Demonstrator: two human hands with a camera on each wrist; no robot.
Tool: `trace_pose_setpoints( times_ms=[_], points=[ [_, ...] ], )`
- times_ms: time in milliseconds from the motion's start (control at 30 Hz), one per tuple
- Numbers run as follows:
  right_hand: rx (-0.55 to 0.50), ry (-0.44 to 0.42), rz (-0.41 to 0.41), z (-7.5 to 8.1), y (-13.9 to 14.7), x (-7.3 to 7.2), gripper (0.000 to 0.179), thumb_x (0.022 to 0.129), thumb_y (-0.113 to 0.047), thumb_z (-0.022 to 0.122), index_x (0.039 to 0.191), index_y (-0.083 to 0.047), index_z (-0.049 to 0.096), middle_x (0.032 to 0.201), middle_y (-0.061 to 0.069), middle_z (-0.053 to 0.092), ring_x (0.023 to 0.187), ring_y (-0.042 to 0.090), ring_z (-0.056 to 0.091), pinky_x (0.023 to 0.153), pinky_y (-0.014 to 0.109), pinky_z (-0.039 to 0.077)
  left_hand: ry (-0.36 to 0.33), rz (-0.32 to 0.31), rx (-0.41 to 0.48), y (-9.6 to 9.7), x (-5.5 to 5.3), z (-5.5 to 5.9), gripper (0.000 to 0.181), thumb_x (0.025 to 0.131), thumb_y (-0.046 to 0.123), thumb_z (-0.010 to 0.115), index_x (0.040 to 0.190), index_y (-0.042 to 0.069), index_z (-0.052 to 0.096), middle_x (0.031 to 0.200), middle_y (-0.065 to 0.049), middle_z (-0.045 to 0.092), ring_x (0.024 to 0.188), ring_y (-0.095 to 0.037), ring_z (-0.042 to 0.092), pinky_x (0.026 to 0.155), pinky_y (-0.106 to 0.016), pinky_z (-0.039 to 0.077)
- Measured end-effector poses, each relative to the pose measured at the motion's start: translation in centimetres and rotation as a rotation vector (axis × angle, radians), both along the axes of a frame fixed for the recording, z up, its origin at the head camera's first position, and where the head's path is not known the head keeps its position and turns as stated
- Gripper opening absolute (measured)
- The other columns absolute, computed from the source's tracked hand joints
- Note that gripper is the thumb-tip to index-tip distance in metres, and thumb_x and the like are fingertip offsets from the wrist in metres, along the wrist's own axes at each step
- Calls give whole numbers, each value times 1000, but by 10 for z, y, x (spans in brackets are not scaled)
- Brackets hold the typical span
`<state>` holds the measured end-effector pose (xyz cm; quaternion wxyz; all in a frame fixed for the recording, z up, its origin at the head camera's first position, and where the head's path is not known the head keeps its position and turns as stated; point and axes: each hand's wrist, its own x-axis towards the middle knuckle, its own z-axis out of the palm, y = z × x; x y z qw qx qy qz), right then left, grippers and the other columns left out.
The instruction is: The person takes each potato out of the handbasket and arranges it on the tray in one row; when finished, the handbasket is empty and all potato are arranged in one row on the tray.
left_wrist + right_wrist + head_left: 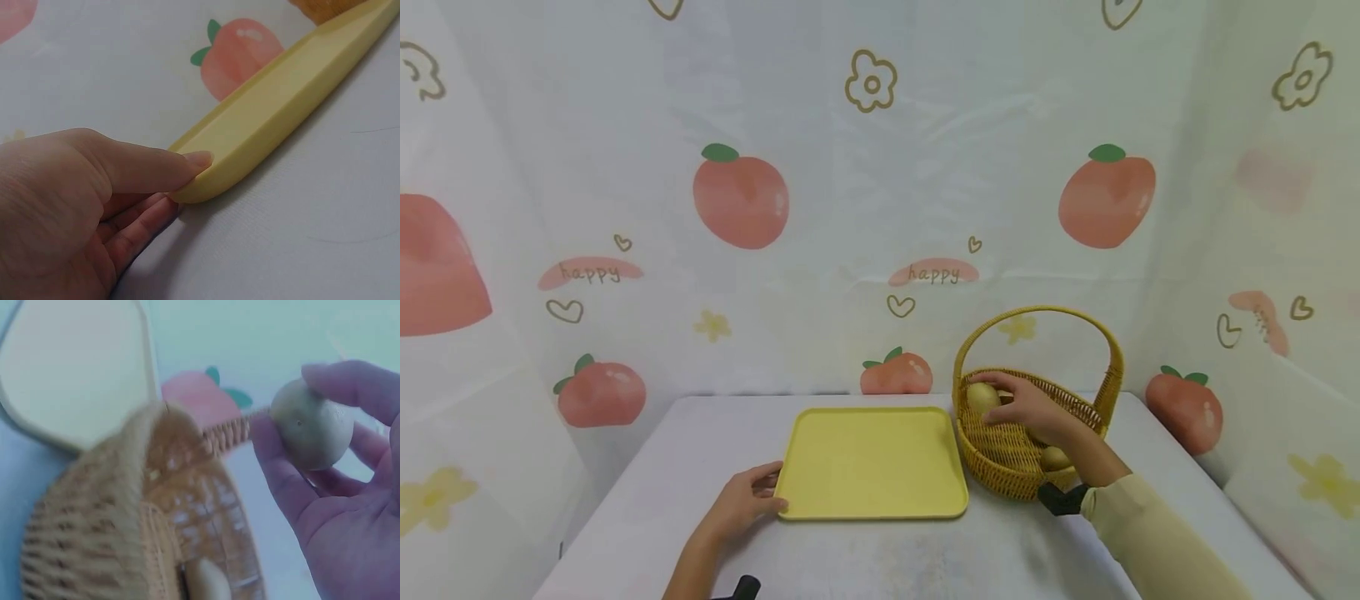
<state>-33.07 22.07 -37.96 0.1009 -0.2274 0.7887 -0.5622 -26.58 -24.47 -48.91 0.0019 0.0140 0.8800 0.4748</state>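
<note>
My left hand [741, 502] is at the near left corner of a yellow rectangular tray [872, 462]. In the left wrist view its thumb [199, 159] lies over the tray's rim while the other fingers come up from below, pinching the corner. My right hand [1036, 410] reaches over a wicker basket [996, 482] and holds a round tan potato [315, 425] between thumb and fingers. The right wrist view shows this potato above the basket's rim. Inside the basket lies another potato [1055, 459], partly hidden by the right forearm.
The basket's tall arched handle [1037, 308] rises behind the right hand. Tray and basket stand side by side on a white-covered table [850, 558]. A white curtain [835, 167] printed with peaches hangs behind and along both sides.
</note>
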Motion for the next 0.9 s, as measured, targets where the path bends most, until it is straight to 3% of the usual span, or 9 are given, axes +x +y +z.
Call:
trace_pose_setpoints(
  times_ms=[100,367,667,800,900],
  points=[
    [-25,12,21,0,-8,6,66,83,0,73,142,1,44,136,23,42,108,31,55,80,39,55,5,-8,4,-1,1,0,71,68,2,85,130,-11,54,109,-16,67,96,-30,67,84,-40,56],
    [-19,47,79,10,-45,19,66,83,-3,74,142,-3,45,125,22,50,104,30,59,82,47,55,10,5,6,-1,0,-1,70,67,3,85,129,-9,56,108,-14,68,95,-28,67,85,-41,56],
    [87,199,128,11,-91,10,58,81,-8,76,134,-7,54,110,13,58,91,25,60,74,35,55,4,7,3,-2,-2,-2,70,67,3,85,130,-8,56,107,-12,68,94,-27,67,84,-41,56],
    [85,245,164,8,-114,6,53,79,-4,77,128,-9,57,114,13,53,88,23,60,73,33,55,1,12,3,-2,-2,-3,70,67,3,85,130,-8,56,107,-11,68,94,-27,66,85,-41,55],
    [53,253,188,4,-128,5,53,79,0,76,128,-3,55,116,18,51,87,24,61,72,32,55,-1,8,-15,-2,-3,-5,71,67,5,86,130,-7,56,107,-11,67,95,-27,66,85,-41,55]
  ],
)
